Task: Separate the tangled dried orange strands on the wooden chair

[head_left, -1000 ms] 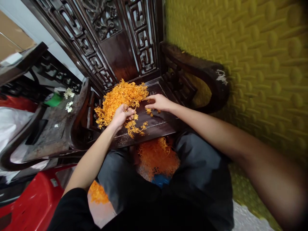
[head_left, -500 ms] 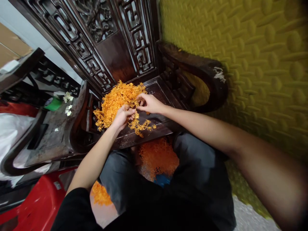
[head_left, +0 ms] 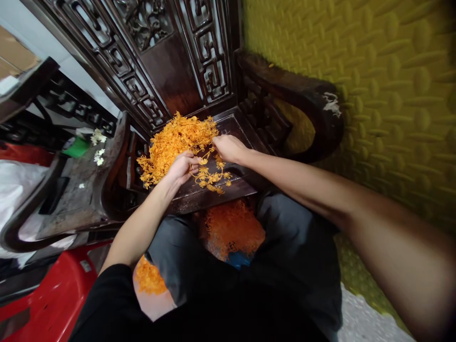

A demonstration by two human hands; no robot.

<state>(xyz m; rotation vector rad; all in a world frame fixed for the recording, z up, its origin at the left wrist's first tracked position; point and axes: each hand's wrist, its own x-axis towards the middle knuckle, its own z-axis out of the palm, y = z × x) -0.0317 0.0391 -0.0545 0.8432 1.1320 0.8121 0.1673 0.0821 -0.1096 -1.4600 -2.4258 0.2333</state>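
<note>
As my right hand (head_left: 228,147) slid back to the heap's edge | orange strands (head_left: 178,142) heaped at seat (head_left: 242,128) rear-left | left hand (head_left: 183,167) fingers pinching a sprig (head_left: 210,175) near front edge | right fingers pressed together on strands, sorting continues.

Two hands: left hand (head_left: 181,167), right hand (head_left: 228,147). Three orange strand heaps. One carved chair (head_left: 199,57).

Light is soft and even, brightest on the yellow wall (head_left: 392,95) at right and the orange pile (head_left: 178,140) on the chair seat (head_left: 238,128). The dark carved chair back (head_left: 171,57) swallows detail. Shadow fills the near lap. Wide-angle bending curves the edges; the near right forearm (head_left: 409,266) blurs.
</note>
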